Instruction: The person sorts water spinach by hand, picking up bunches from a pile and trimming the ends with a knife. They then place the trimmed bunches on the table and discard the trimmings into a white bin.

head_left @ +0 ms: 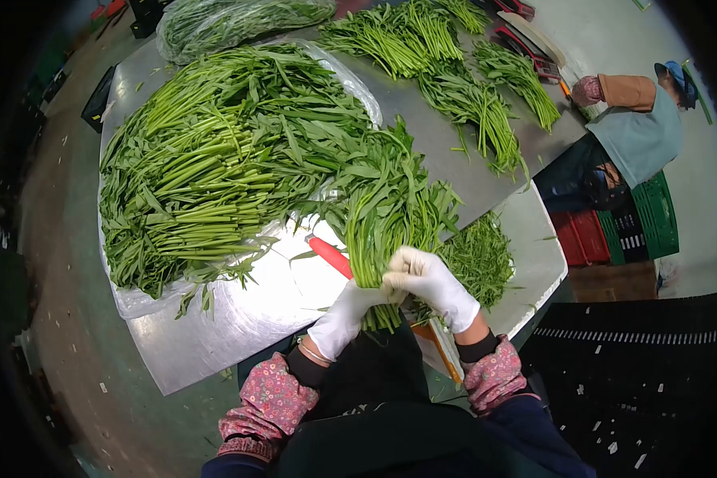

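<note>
Gripping in the head view a bunch of leafy greens (378, 211) over the near edge of the bench (179, 342), with the left hand (344, 317) wrapped round its stems (366, 271). Pressing together thumb and fingertips of the right hand (440, 288) beside them; cannot tell of anything pinched there. Showing a red handle (329, 255) just left, a large heap (207, 159) farther left, bundles (472, 99) far right.
</note>
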`<action>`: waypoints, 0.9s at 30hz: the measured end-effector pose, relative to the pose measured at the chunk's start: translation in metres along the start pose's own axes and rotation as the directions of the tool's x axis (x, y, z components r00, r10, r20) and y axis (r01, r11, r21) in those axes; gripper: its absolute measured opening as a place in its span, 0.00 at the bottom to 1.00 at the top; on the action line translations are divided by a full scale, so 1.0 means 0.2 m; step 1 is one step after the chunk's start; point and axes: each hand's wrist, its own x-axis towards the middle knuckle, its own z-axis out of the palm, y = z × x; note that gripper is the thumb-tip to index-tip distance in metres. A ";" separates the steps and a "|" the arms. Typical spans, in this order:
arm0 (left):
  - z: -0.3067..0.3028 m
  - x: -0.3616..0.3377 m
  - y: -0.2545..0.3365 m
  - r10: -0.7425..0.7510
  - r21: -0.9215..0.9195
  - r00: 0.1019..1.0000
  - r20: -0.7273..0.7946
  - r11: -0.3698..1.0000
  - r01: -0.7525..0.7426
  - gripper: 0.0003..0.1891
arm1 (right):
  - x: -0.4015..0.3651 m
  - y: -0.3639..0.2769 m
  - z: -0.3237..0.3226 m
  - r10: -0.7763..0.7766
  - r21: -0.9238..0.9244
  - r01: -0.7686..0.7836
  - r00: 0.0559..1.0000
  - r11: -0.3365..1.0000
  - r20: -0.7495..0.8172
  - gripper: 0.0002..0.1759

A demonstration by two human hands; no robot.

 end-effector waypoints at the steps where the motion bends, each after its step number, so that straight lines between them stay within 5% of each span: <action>1: 0.01 -0.01 0.03 -0.002 0.014 0.997 0.083 1.000 0.001 0.16 | -0.02 -0.01 -0.01 0.021 -0.065 -0.019 0.999 0.998 0.033 0.06; 4: 0.12 -0.05 0.08 -0.043 0.084 0.999 -0.017 0.995 0.045 0.17 | -0.05 -0.02 -0.05 -0.010 0.243 0.026 0.998 0.970 -0.065 0.06; 9: 0.13 0.02 0.05 -0.025 0.147 0.997 -0.069 0.989 0.035 0.19 | -0.04 0.08 -0.09 -0.052 0.632 0.231 0.956 0.740 -0.290 0.05; 10: 0.13 0.03 0.05 -0.026 0.130 0.996 -0.082 0.991 0.037 0.19 | -0.03 0.12 -0.11 -0.154 0.769 0.342 0.938 0.540 -0.309 0.04; 13: 0.07 0.03 0.01 -0.015 0.027 0.999 -0.041 1.000 0.016 0.22 | -0.13 0.04 -0.30 -0.164 0.807 0.500 0.866 0.313 -0.473 0.03; 15: 0.08 0.01 0.04 -0.054 0.058 0.998 -0.030 0.997 0.056 0.22 | -0.22 0.03 -0.52 -0.313 0.632 0.734 0.678 0.247 -0.665 0.07; 16: 0.08 0.00 0.05 -0.068 0.069 0.997 -0.024 0.995 0.069 0.23 | -0.25 0.02 -0.63 -0.296 0.232 0.721 0.525 0.653 -0.798 0.13; 17: 0.09 0.00 0.05 -0.071 0.056 0.997 -0.015 0.996 0.072 0.22 | -0.27 0.04 -0.74 -0.372 -0.205 0.431 0.348 0.879 -0.861 0.20; 18: 0.10 0.00 0.05 -0.074 0.043 0.997 -0.007 0.996 0.075 0.22 | -0.27 0.15 -0.85 -0.550 -0.590 -0.170 0.233 0.789 -0.802 0.28; 19: 0.10 0.01 0.05 -0.074 0.029 0.997 0.002 0.997 0.073 0.22 | -0.27 0.25 -0.91 -0.716 -0.623 -0.714 0.249 0.320 -0.653 0.35; 20: 0.10 0.03 0.06 -0.066 0.042 0.998 0.011 0.997 0.065 0.21 | -0.27 0.10 -0.70 -0.710 -0.722 -0.537 0.289 0.436 -0.643 0.43; 21: 0.10 0.03 0.05 -0.064 0.051 0.998 0.014 0.997 0.064 0.21 | -0.26 0.08 -0.61 -0.725 -0.824 -0.308 0.393 0.475 -0.565 0.39; 22: 0.09 0.02 0.03 -0.084 0.065 0.996 0.013 0.994 0.083 0.21 | -0.22 0.09 -0.53 -0.652 -0.846 -0.146 0.575 0.513 -0.494 0.36; 23: 0.10 0.00 0.03 -0.077 0.081 0.997 -0.013 0.994 0.078 0.20 | -0.23 -0.10 -0.21 -0.375 -0.613 -0.010 0.783 0.790 -0.496 0.33; 24: 0.13 -0.01 0.06 -0.058 0.100 0.998 -0.032 0.993 0.061 0.20 | -0.20 -0.09 -0.10 -0.281 -0.548 0.067 0.906 0.834 -0.317 0.35; 26: 0.12 -0.01 0.08 -0.078 0.128 0.996 -0.045 0.988 0.083 0.20 | -0.15 -0.08 0.05 -0.412 -0.722 0.274 0.911 0.636 -0.016 0.40; 27: 0.11 -0.02 0.09 -0.082 0.159 0.997 -0.006 0.984 0.082 0.19 | -0.11 -0.03 0.06 -0.481 -0.783 0.334 0.875 0.526 0.050 0.30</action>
